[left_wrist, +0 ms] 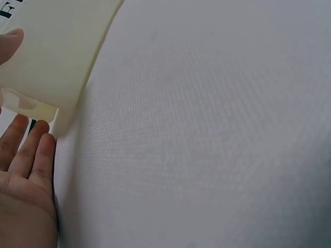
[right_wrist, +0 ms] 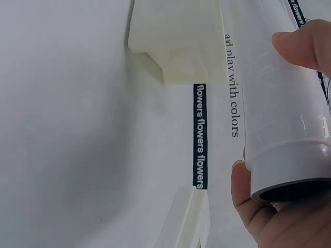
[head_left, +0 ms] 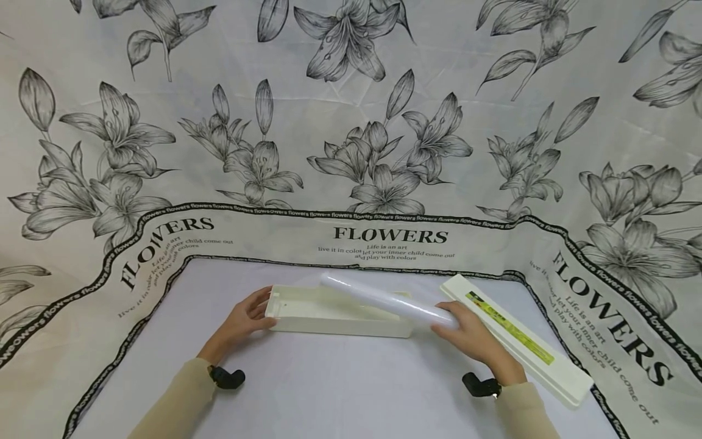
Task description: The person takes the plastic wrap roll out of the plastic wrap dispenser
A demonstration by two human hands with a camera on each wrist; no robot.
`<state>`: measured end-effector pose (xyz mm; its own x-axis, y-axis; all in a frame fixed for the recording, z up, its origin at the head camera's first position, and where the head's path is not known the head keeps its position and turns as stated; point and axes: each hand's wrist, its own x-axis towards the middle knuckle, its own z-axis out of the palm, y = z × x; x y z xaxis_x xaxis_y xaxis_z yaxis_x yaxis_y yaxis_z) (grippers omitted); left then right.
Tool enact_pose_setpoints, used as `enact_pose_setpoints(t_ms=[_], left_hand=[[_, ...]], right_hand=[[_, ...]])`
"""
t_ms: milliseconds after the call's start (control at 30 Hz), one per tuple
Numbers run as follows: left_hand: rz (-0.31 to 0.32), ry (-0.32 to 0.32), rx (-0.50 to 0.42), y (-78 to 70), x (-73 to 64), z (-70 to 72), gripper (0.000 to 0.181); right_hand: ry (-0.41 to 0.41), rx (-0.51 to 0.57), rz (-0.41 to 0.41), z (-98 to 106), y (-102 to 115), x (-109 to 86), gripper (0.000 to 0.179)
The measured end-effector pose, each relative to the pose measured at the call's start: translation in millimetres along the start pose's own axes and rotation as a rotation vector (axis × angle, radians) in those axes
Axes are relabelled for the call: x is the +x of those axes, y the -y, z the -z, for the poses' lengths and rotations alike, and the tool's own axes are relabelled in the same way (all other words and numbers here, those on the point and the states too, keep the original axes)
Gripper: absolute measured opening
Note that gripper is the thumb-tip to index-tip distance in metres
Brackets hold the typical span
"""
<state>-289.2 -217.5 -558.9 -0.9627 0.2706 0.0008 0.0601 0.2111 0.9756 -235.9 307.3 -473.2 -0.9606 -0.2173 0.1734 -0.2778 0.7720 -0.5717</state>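
My right hand [head_left: 471,332] grips the right end of a white plastic film roll [head_left: 378,299], thumb on one side and fingers on the other. The roll slants over a long, open-topped off-white box [head_left: 340,328], its far end up and to the left. In the right wrist view, the dark hollow core shows at the roll's near end. My left hand [head_left: 247,317] holds the left end of the box. In the left wrist view, the thumb lies on the box's side wall [left_wrist: 57,57] and the other fingers are at its end.
A long white lid [head_left: 570,384] with a yellow-green label [head_left: 510,329] lies diagonally to the right, partly behind my right hand. A white cloth [head_left: 351,390] covers the table, and a flower-printed curtain [head_left: 351,152] rises at the back and sides.
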Motion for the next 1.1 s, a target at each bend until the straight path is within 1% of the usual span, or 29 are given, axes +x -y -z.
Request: enact_pose_setpoints(t_ms=[133,333,533,633,767,867,1033,1100], left_hand=[[0.011,-0.001,-0.001,0.0,-1.4,0.1,0.095],[0.01,-0.004,-0.002,-0.8,-1.3,-0.6,0.094],[0.018,-0.009,-0.005,-0.3,-2.4,-0.9,0.094],[0.012,-0.008,-0.005,0.9,-1.7,-1.2,0.094],[0.012,-0.005,-0.009,2.0,-0.8,-1.2,0.094],[0.021,-0.006,-0.011,2.2,-0.7,-0.8,0.094],[0.022,-0.003,-0.025,1.4,-0.7,-0.4,0.095],[0.02,-0.005,-0.021,1.0,-1.1,-0.8,0.095]], right_hand=[[-0.018,0.006,-0.041,4,-7,-8.8,0.051],[-0.058,-0.008,-0.068,4,-20,-20.1,0.052],[-0.057,-0.001,-0.138,4,-29,-31.3,0.059],[-0.056,0.0,-0.173,5,-33,-36.6,0.062],[-0.073,0.0,-0.202,5,-41,-42.3,0.065],[-0.07,0.005,-0.231,6,-48,-45.3,0.068],[-0.034,0.015,-0.313,8,-56,-51.5,0.076],[-0.032,0.022,-0.337,9,-59,-55.1,0.076]])
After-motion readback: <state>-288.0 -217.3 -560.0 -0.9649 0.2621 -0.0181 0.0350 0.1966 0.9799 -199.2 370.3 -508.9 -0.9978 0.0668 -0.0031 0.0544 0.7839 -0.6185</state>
